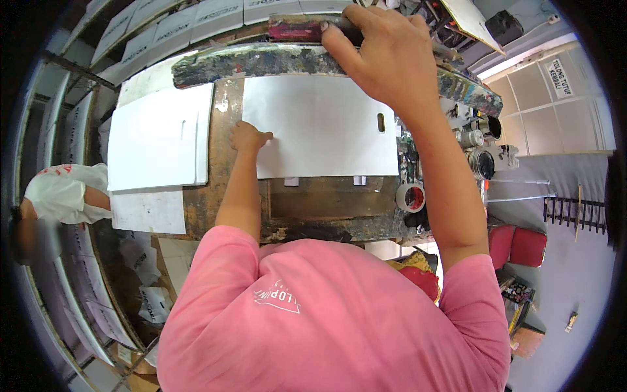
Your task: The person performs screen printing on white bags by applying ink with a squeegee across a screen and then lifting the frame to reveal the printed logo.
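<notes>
Left hand [251, 136]: unclenched, is laid at the left edge of a slotted sheet [320, 124] on the counter [200, 205]. Right hand [372, 46]: a stained bar [295, 30] is grasped.

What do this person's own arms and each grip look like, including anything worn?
The short pink sleeves belong to a pink shirt with a white print. Both forearms are bare, with no watch, bracelet or cable visible. The left grip and right grip are ungloved, with no rings visible.
</notes>
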Motion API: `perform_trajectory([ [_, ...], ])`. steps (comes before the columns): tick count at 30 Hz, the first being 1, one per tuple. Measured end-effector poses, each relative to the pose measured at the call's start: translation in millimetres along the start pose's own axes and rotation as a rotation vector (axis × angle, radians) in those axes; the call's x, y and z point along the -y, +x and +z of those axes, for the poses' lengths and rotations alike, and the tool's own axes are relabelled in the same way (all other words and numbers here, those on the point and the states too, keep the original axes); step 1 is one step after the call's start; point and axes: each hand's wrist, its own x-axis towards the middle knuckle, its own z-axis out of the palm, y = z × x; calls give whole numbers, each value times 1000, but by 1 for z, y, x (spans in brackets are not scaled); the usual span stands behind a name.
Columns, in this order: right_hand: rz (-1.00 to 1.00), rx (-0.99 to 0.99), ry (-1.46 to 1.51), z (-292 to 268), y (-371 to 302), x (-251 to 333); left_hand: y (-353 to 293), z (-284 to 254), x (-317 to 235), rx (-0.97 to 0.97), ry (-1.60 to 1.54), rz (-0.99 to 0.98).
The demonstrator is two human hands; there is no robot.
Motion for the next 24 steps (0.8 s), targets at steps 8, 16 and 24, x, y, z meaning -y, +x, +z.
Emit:
perform_trajectory([
  [8, 0, -61, 44, 11, -5, -4, 34, 0, 13, 62, -2, 95],
  [16, 169, 107, 48, 5, -13, -6, 65, 7, 39, 77, -287, 277],
  [24, 162, 40, 198, 5, -26, 3, 90, 12, 83, 100, -436, 280],
])
